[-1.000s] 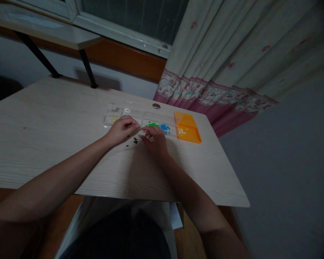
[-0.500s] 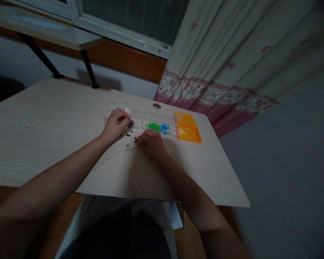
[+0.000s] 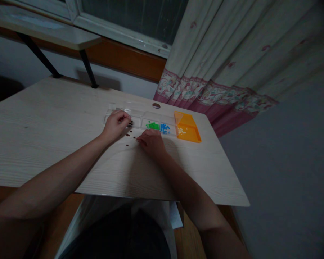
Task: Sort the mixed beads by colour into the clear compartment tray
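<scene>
My left hand (image 3: 116, 125) is closed, thumb and fingers pinched together over the left part of a clear plastic tray (image 3: 136, 122). Small dark pieces (image 3: 130, 123) show right at its fingertips; whether they are gripped or lie in the tray I cannot tell. My right hand (image 3: 152, 142) rests low over the table, fingertips pressed together. What it holds, if anything, is too small to make out. Between the hands several tiny brown pieces (image 3: 127, 135) lie loose on the tabletop. Green pieces (image 3: 152, 125) and blue pieces (image 3: 165, 128) fill separate compartments of the tray.
An orange open box (image 3: 191, 133) with pale pieces (image 3: 181, 131) adjoins the tray's right end. Behind the tray lies a round brown-and-white disc (image 3: 156, 105). A raised shelf (image 3: 81, 41) stands on black legs at back left. A curtain (image 3: 205, 86) hangs behind the wooden table (image 3: 56, 118).
The right fingertips have shifted very slightly, and a brown piece beside them now shows apart from the fingers. The left hand holds nearly the same place.
</scene>
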Available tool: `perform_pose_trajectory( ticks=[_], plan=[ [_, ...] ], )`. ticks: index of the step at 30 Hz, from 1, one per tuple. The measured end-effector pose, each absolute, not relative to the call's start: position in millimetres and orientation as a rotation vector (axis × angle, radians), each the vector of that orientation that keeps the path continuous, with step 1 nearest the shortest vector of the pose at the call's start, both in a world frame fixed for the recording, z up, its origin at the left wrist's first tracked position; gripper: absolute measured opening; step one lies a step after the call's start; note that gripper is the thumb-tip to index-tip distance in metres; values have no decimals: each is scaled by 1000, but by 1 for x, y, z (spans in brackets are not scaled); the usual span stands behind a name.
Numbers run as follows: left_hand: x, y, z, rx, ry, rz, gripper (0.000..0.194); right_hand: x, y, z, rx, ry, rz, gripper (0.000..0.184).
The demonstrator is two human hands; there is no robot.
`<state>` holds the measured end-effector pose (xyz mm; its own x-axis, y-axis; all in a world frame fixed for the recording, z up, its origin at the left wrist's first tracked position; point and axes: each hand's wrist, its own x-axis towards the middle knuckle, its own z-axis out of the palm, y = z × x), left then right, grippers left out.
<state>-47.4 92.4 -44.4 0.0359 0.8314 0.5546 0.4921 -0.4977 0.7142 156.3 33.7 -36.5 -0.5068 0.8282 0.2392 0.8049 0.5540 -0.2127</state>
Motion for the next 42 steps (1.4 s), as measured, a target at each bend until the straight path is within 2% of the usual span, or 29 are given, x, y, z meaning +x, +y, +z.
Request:
perform_pose_trajectory(
  ticks=[12, 21, 26, 32, 42],
  plan=[
    [-47, 92, -45, 1973, 1352, 1453, 18, 161, 34, -35, -1411, -2355, 107, 23],
    [-47, 91, -44, 2001, 1340, 1477, 21, 166, 32, -27, -1344, -2562, 134, 18],
    [-49, 94, -46, 2052, 1420, 1464, 30, 163, 32, -27, -1333, -2587, 98, 17],
    [-54, 99, -50, 2083, 1527, 1448, 23, 163, 33, -30, -1330, -2551, 122, 18],
    [-56, 99, -49, 2052, 1574, 1423, 29, 167, 37, -34, -1328, -2527, 161, 20]
  ],
)
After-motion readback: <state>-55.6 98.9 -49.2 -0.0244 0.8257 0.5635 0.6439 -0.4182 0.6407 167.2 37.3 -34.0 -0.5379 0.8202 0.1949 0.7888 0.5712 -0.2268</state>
